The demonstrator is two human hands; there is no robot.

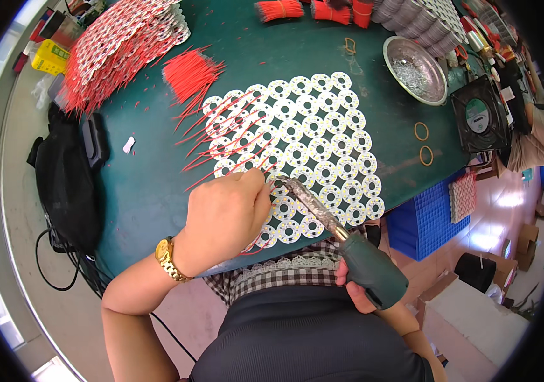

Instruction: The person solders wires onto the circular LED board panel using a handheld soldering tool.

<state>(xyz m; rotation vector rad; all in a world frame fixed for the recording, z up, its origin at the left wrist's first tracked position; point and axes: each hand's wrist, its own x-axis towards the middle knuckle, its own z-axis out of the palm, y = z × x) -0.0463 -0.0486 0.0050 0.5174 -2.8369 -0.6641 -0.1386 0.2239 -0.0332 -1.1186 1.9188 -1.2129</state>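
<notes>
My left hand [224, 207] is closed in a pinch over a panel of joined white ring-shaped LED boards [347, 167]. Thin red wire [256, 251] shows below that hand, though its fingertips largely hide what they grip. My right hand [356, 290] is wrapped round the dark green handle of a soldering iron [374, 270]. The iron's worn metal shaft slants up and left, its tip at a ring beside my left fingertips. Several red wires [211, 145] fan out leftward from rings on the panel's left side. A loose pile of red wires [190, 75] lies just beyond.
Stacked panels with red wires [116, 54] stand far left. Bundled red wires [279, 9] and grey-edged panel stacks [421, 22] line the back. A metal bowl [415, 70] of silvery bits, rubber bands [425, 155] and a black fan [481, 118] are right. A black bag [68, 181] lies left.
</notes>
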